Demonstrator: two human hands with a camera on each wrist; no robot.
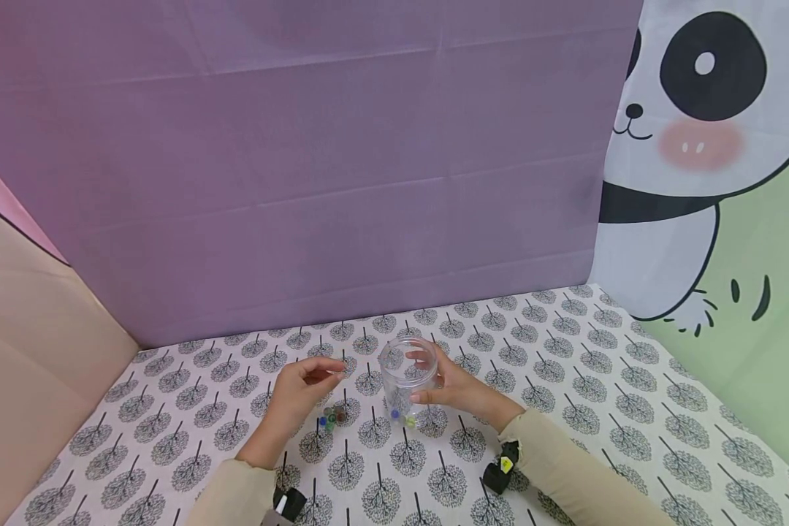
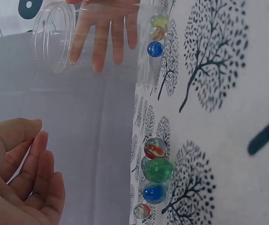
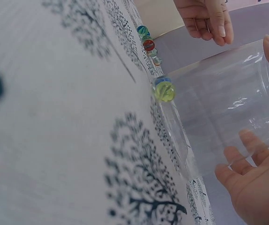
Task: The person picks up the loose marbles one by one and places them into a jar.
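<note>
A clear plastic jar without a lid stands upright on the patterned cloth. My right hand holds its side, fingers round the far wall and thumb at the near side. At the jar's bottom lie a blue marble, an orange-brown marble and a yellow-green marble. To the left of the jar, my left hand hovers above the cloth with fingers loosely bent; nothing shows between them. Below it several loose marbles sit clustered, among them a green marble and a blue one.
The white cloth with dark tree prints covers the table. Behind it hangs a purple backdrop, and a panda-printed panel is at the right. A beige panel borders the left side.
</note>
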